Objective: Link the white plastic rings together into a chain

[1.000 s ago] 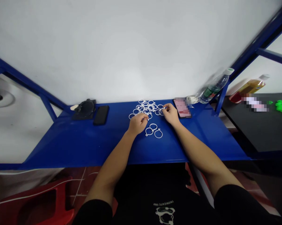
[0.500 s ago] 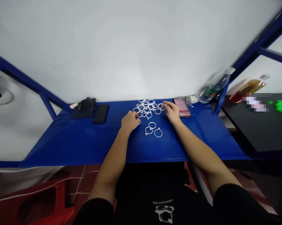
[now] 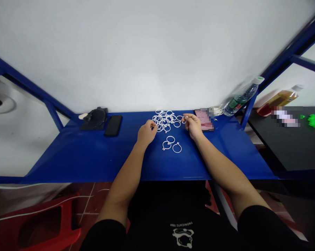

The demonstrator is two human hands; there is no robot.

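Observation:
A pile of thin white rings with small clasp-like tabs (image 3: 164, 119) lies near the wall on the blue tabletop (image 3: 89, 157). At its left edge, my left hand (image 3: 147, 132) is closed, fingertips pressed together; what they hold, if anything, is hidden. On the right of the pile, my right hand (image 3: 193, 125) pinches a white ring (image 3: 184, 120) between thumb and fingers. Closer to me, a separate group of 3 white rings (image 3: 177, 148) rests flat, two of them overlapping.
A pink-screened phone (image 3: 205, 120) lies just beyond my right hand, with a water bottle (image 3: 241, 99) and white cable (image 3: 217, 111) behind it. To the left are a black phone (image 3: 113, 125) and a dark bundle (image 3: 95, 118). A red stool (image 3: 67, 219) stands below left.
My left hand has risen slightly, and the ring beside its fingers no longer shows on the table. My right hand has drawn slightly right from the pile, a ring now visible in its fingers.

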